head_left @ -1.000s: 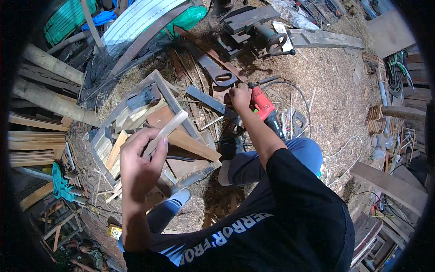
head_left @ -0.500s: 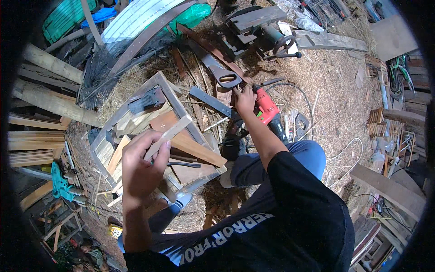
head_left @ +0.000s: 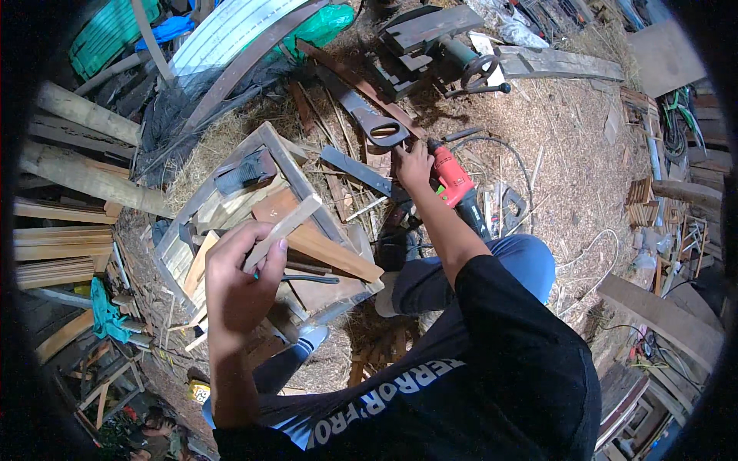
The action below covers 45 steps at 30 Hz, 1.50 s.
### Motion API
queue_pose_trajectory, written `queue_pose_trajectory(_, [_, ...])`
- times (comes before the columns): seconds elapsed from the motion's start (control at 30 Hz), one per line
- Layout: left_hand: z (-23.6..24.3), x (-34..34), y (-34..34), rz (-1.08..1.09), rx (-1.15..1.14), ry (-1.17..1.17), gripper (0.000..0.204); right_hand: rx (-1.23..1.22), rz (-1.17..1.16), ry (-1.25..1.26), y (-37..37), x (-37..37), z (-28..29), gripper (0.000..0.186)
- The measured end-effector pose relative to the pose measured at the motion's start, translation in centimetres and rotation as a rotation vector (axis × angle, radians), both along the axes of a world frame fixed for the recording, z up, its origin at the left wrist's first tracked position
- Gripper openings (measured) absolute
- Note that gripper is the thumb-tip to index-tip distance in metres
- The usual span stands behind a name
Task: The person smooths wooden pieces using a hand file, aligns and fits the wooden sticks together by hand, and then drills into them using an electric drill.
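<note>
My left hand [head_left: 242,280] holds a short pale wooden strip [head_left: 296,215] upright at a slant over the square wooden frame [head_left: 314,184], which carries loose boards [head_left: 330,253] and a dark tool [head_left: 246,170]. My right hand [head_left: 413,165] is reached forward with curled fingers beside the nose of a red power drill [head_left: 453,178], just below the handle of a hand saw [head_left: 380,127]; what those fingers hold is hidden. A dark flat bar [head_left: 354,167] lies to the left of that hand.
A metal vise [head_left: 461,65] stands at the back. Stacked planks [head_left: 58,253] are at left, a plank [head_left: 657,311] at right, and cords [head_left: 603,261] run over shavings around my bent legs [head_left: 507,257]. A person [head_left: 165,434] is dimly seen at lower left.
My right hand has moved slightly right and stays low beside the drill and saw handle. My left hand with the strip has barely moved; the view has shifted slightly.
</note>
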<state>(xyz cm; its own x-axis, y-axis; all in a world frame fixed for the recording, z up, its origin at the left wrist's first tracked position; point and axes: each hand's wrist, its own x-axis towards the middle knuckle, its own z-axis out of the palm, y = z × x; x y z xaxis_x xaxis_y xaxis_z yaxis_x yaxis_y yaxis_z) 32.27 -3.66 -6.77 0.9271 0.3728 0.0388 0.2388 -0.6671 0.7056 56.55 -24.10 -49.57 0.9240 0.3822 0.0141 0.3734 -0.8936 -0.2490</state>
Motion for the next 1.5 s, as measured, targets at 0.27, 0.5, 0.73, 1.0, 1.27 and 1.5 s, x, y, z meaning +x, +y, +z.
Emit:
queue_pose_trajectory(0.27, [0.3,-0.2,-0.5,0.039,-0.038,0.006,0.005,0.266,-0.016,-0.052,-0.9,-1.0,-1.4,0.022])
queue_pose_trajectory(0.5, [0.9,-1.0,-0.7,0.055,-0.026,0.035,0.005,0.326,-0.228,-0.010,2.1,-1.1,0.3,0.019])
queue_pose_trajectory(0.73, [0.7,-1.7,-0.8,0.100,-0.027,0.041,0.006,0.187,-0.146,-0.151,2.6,-0.9,-0.1,0.016])
queue_pose_trajectory(1.0, [1.4,-1.8,-1.2,0.122,-0.037,0.064,0.006,0.202,-0.067,-0.163,2.7,-1.1,-0.2,0.018])
queue_pose_trajectory(1.27, [2.0,-2.6,-2.1,0.137,-0.130,0.013,0.009,0.516,-0.167,-0.003,1.3,-0.8,-0.1,0.023])
queue_pose_trajectory(1.5, [5.1,-5.4,-2.6,0.162,-0.079,-0.085,0.011,1.303,-0.115,0.564,1.9,-1.2,4.4,0.020])
